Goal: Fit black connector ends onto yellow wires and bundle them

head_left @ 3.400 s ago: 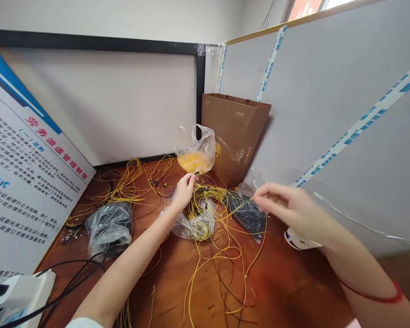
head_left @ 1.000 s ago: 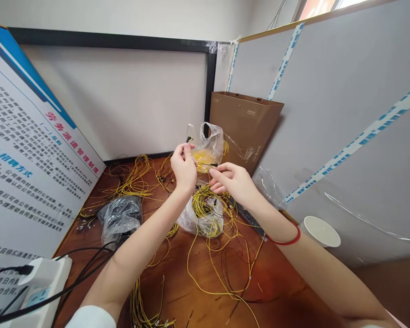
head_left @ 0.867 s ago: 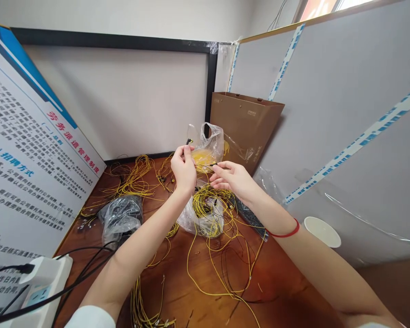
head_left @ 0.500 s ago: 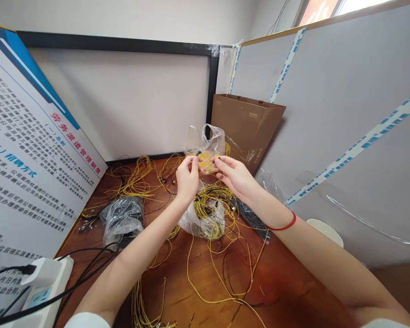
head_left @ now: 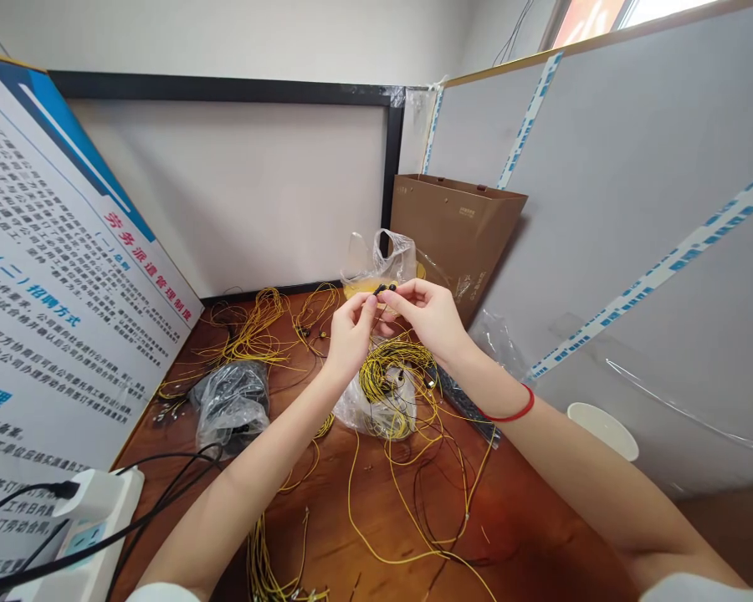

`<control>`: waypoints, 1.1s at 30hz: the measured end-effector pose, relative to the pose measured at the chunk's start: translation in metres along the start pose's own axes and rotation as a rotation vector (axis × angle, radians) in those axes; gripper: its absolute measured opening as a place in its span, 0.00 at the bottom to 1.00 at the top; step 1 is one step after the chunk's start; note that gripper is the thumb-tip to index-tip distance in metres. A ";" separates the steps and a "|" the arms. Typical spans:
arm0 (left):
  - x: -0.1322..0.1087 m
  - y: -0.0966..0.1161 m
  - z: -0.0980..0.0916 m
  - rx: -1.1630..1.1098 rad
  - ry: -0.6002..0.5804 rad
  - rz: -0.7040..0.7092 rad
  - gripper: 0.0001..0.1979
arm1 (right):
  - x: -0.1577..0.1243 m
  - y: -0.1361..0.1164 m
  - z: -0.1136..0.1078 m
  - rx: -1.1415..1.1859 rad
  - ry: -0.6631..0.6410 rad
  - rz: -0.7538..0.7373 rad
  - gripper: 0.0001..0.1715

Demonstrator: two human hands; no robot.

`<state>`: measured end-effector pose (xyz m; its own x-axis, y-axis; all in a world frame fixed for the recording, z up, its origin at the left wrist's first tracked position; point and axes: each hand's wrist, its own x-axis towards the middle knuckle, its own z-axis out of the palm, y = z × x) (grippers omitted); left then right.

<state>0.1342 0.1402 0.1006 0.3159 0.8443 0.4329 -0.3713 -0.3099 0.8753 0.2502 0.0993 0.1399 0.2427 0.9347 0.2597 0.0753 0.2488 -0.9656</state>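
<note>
My left hand [head_left: 352,329] and my right hand [head_left: 427,316] meet above the table, their fingertips almost touching. Each one pinches a small black part, and the two black pieces [head_left: 385,288] sit side by side between the fingers. A thin dark wire seems to hang below them; its exact kind is too small to make out. Just beneath my hands lies a coil of yellow and black wires [head_left: 382,368] on a clear plastic bag [head_left: 357,407]. Loose yellow wires trail from it toward the front of the table.
A bag of black parts [head_left: 232,401] lies left, near a bundle of yellow wires [head_left: 263,330]. A power strip [head_left: 110,518] with black cables stands at the lower left. Behind are a brown paper bag [head_left: 455,226] and a clear bag with yellow contents [head_left: 364,287]. Panels enclose the table [head_left: 345,535].
My hands have come together, the right moving in toward the left, so the black parts that were apart now sit close together. The view has shifted slightly.
</note>
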 end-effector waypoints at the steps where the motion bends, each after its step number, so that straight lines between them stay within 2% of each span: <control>1: 0.000 0.000 0.001 0.003 0.004 0.006 0.18 | 0.000 0.001 0.001 0.031 0.001 0.020 0.24; 7: -0.002 0.000 0.003 0.054 -0.018 0.038 0.19 | 0.002 0.006 0.004 0.098 0.005 0.028 0.26; 12: 0.000 -0.002 -0.003 0.095 -0.161 0.001 0.23 | 0.000 0.006 0.000 0.083 -0.134 0.036 0.27; 15: 0.002 -0.003 -0.005 0.056 -0.158 0.001 0.23 | -0.003 0.013 0.002 0.059 -0.196 0.007 0.27; 19: 0.008 0.004 -0.005 -0.036 -0.058 0.004 0.19 | -0.012 0.031 0.010 -0.022 -0.250 -0.046 0.26; 22: 0.014 0.017 -0.008 -0.150 0.022 -0.055 0.15 | -0.020 0.039 0.010 -0.135 -0.276 -0.078 0.19; 25: 0.023 0.037 -0.017 -0.230 0.149 -0.068 0.15 | -0.028 0.039 -0.001 -0.276 -0.271 -0.134 0.14; 28: 0.033 0.058 -0.030 -0.308 0.306 -0.008 0.17 | -0.034 0.038 -0.015 -0.389 -0.257 -0.200 0.09; 33: 0.042 0.088 -0.047 -0.291 0.446 0.101 0.21 | -0.036 0.048 -0.030 -0.491 -0.267 -0.221 0.11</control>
<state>0.0735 0.1687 0.1859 -0.1112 0.9400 0.3226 -0.6272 -0.3182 0.7109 0.2743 0.0704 0.0844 -0.0764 0.9214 0.3811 0.5495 0.3579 -0.7550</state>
